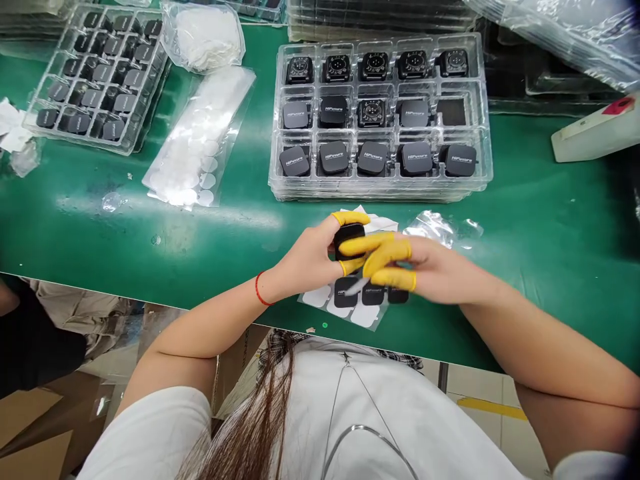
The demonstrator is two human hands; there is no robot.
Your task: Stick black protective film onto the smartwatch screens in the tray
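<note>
My left hand [313, 257] pinches a small black square device [349, 237] between yellow-capped thumb and finger, just above the green table [100, 227]. My right hand [420, 267], its fingers in yellow cots, lies across the device's front and seems to hold a thin clear film strip at its fingertips. Below both hands lies a sticker sheet [350, 303] carrying black squares and white blanks. A clear tray [380, 190] of the same black devices, some face up and some face down, stands right behind the hands.
A second clear tray [45, 130] of dark parts sits at the back left. Bags of white round pads [200, 140] lie between the trays. Crumpled clear film [440, 227] rests beside my right hand. A white tool [595, 133] lies at the far right.
</note>
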